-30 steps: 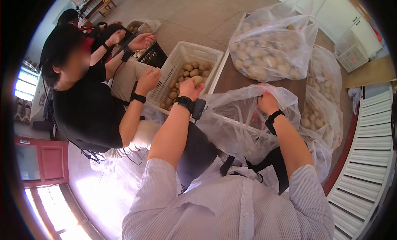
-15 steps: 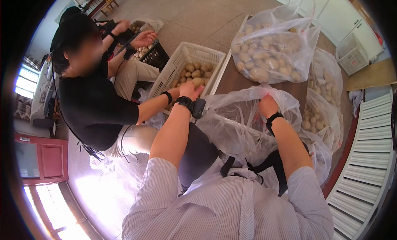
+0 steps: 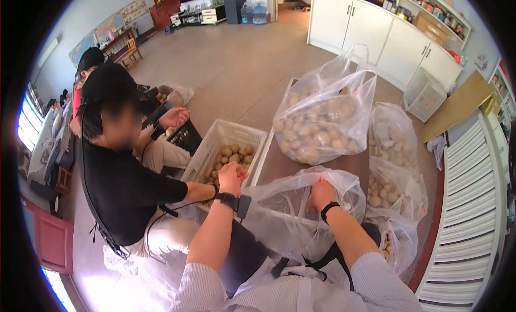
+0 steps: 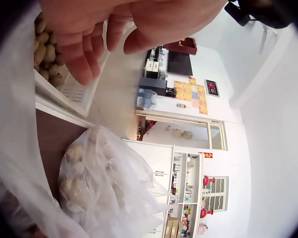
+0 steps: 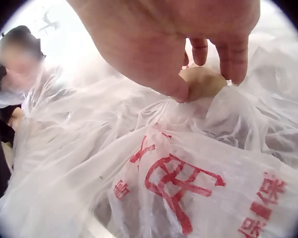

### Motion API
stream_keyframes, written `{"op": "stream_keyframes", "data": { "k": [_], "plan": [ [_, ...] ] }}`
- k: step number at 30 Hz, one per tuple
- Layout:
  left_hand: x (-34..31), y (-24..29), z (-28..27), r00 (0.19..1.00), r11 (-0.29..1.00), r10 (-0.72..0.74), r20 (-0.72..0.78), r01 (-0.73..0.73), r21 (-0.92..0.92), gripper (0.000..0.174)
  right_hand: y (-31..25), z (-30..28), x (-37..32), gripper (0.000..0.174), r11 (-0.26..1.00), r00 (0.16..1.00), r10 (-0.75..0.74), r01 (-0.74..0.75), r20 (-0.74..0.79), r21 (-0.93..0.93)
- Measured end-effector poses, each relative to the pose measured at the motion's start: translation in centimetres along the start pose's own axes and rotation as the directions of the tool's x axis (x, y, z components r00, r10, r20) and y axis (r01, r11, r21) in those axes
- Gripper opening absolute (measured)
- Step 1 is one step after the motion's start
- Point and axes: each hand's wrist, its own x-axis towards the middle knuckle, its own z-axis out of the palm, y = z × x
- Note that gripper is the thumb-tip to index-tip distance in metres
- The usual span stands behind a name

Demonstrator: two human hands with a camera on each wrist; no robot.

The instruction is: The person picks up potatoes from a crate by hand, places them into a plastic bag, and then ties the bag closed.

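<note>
My left hand [image 3: 232, 178] is over the near side of a white plastic crate [image 3: 200, 160] of potatoes [image 3: 221, 162]. In the left wrist view its fingers hang loosely bent, and nothing shows between them. At the mouth of a clear plastic bag [image 3: 263, 215] on my lap side of the table is my right hand [image 3: 323, 195]. The right wrist view shows its thumb and fingers around a tan potato [image 5: 204, 82], among folds of plastic with red printing [image 5: 184, 183]. The seated person's forearm [image 3: 200, 191] reaches to the crate, beside my left wrist.
A full bag of potatoes [image 3: 317, 129] stands on the brown table [image 3: 349, 172]. More filled bags [image 3: 395, 188] sit on the floor to the right, by a white radiator [image 3: 465, 215]. Close on my left sits a person in black [image 3: 129, 188]; a black crate [image 3: 185, 139] stands beyond.
The head view has tilted up, so the scene sits lower. The seated person's near hand has come down to the crate. The potato earlier in my left hand no longer shows there.
</note>
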Motion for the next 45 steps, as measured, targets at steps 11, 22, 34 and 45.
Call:
{"op": "stream_keyframes", "data": {
  "k": [11,22,34,45],
  "plan": [
    [-2.9,0.6,2.2,0.973,0.990,0.019,0.231,-0.050,0.129,0.015,-0.8,-0.6,-1.5,0.026,0.998,0.999,-0.041,0.042,0.012,-0.036],
    [-3.9,0.8,3.0,0.960,0.986,0.027,0.280,-0.071,0.149,0.016,-2.3,-3.5,-3.4,0.038,0.905,0.996,0.053,-0.021,-0.065,0.426],
    [-8.7,-1.8,5.7,0.854,0.922,-0.032,0.519,-0.175,0.345,0.020,-3.8,-5.2,-6.8,0.035,-0.395,0.755,-0.276,-0.653,0.595,0.645],
    [-10.0,-3.2,5.8,0.553,0.634,-0.040,0.832,-0.630,0.450,0.052,-6.9,-10.9,-5.8,0.057,-0.293,0.718,-0.372,-0.693,0.589,0.659]
  ]
}}
